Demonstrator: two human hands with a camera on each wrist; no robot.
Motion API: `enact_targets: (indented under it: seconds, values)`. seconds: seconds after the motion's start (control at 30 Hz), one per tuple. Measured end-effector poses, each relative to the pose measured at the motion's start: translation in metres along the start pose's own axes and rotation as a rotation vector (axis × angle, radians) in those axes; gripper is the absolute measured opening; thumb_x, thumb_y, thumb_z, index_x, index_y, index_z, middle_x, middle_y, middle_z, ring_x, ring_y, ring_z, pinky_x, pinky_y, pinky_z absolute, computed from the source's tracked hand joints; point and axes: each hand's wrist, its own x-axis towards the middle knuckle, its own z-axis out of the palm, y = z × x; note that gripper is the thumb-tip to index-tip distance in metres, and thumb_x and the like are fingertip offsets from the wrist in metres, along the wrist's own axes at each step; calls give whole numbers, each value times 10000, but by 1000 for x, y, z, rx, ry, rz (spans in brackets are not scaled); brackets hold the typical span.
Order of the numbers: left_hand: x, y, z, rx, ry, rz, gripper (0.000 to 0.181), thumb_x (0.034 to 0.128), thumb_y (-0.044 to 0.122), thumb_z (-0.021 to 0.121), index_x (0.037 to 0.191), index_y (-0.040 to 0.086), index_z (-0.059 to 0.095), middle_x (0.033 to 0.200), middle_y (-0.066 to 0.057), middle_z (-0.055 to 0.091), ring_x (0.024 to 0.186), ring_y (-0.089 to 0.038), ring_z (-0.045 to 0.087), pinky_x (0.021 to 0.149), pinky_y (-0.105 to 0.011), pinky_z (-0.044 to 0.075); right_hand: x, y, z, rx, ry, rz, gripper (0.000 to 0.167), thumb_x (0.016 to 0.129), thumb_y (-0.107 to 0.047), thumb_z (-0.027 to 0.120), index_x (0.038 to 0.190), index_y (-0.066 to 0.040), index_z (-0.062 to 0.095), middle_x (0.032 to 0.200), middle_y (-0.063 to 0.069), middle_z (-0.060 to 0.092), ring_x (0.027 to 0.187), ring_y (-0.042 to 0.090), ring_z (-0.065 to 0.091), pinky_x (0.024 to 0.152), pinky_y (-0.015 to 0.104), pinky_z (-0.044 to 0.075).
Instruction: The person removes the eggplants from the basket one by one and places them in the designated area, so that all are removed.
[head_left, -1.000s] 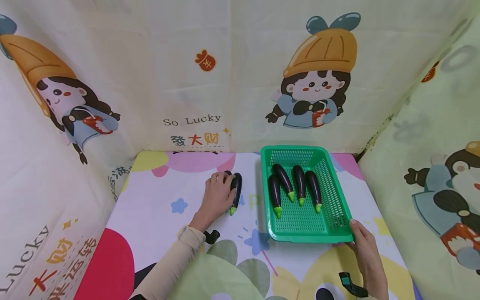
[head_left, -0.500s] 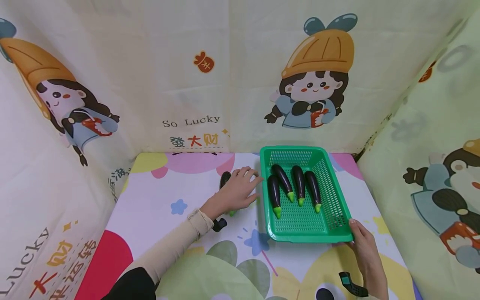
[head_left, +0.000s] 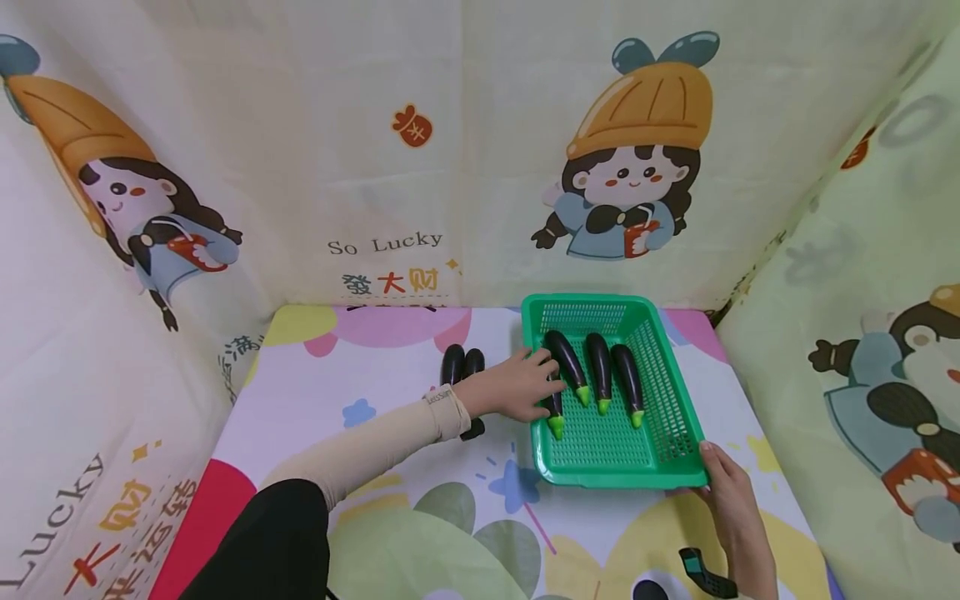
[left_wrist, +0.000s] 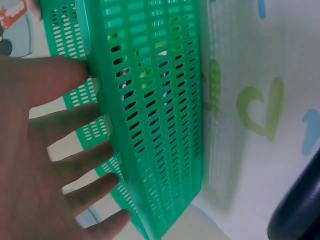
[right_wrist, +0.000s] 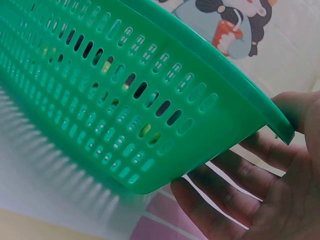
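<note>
Over the left rim of a green plastic basket (head_left: 622,480) reaches my left hand (head_left: 513,386), fingers spread above the leftmost eggplant (head_left: 556,410) and partly hiding it. In the left wrist view those fingers (left_wrist: 75,117) look fairly straight with nothing between them. More dark eggplants (head_left: 628,379) with green stem ends lie in the basket. My right hand (head_left: 731,492) grips the basket's near right corner; the right wrist view has the thumb over the rim and fingers (right_wrist: 235,185) beneath. Two eggplants (head_left: 453,363) lie on the table left of the basket, partly behind my left forearm.
A colourful printed cloth (head_left: 390,333) covers the table. Cartoon-patterned fabric (head_left: 495,167) rises at the back and on both sides. Close to the left wrist camera, a dark rounded end (left_wrist: 297,205) shows at the lower right.
My left hand has moved right, away from the pair of eggplants on the table, to over the basket's left side. The right hand keeps its grip on the basket corner.
</note>
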Motion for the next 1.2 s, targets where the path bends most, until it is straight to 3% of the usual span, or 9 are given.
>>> enact_targets:
  seconds: [0.13,0.33,0.47,0.67,0.9,1.0,1.1,1.2]
  values:
    - [16,-1,-3,2,-103,-6,558,1045,515,532,1561,309,479,1576,-37,482,1500,-286,378,1233,-531,350,0,2,-1,-9,3,13,192,1109,-443,439,1054,-458,622,1005,-248,657,863,-22,652,784,122,550]
    - [34,-1,-9,23,-179,28,549,1032,394,565,1569,334,467,1582,-21,482,1485,-259,390,1238,-530,342,0,2,-1,7,-2,12,240,1113,-430,437,1009,-474,649,977,-225,670,844,-9,652,777,127,550]
    - [44,-1,-8,4,-227,35,560,1028,436,585,1570,363,465,1609,-12,467,1504,-265,371,1227,-541,344,-1,1,-1,3,-4,3,238,1118,-414,431,1024,-469,643,982,-229,675,855,-16,653,775,124,550]
    - [52,-2,-2,-30,-280,13,497,1029,370,579,1522,405,524,1645,27,436,1494,-247,369,1227,-548,332,-1,2,-1,0,-2,-2,210,1119,-408,432,1069,-455,631,1004,-247,683,866,-25,661,775,117,548]
    - [58,-1,2,-92,-296,19,427,1035,325,582,1454,406,601,1622,56,465,1496,-242,352,1232,-570,315,0,1,-1,26,-4,-4,251,1118,-399,438,1028,-470,661,1001,-244,672,853,-11,657,779,128,552]
    - [60,-1,2,-105,-296,12,411,1035,300,599,1432,406,623,1608,75,484,1476,-230,367,1230,-561,315,1,-1,1,7,13,19,241,1111,-432,440,1232,-363,637,1005,-269,662,873,-29,655,782,122,548]
    - [63,0,1,-99,-293,16,409,1035,269,609,1418,410,634,1595,93,502,1436,-221,395,1225,-563,314,3,-3,4,-21,37,76,556,1092,-501,437,1527,-155,452,992,-319,630,895,-64,647,784,110,540]
    - [66,1,2,-78,-290,21,391,1035,259,619,1391,417,652,1574,114,523,1412,-217,402,1219,-570,316,5,-4,5,-20,51,119,791,1081,-533,432,1623,11,240,976,-361,602,910,-95,641,781,106,539]
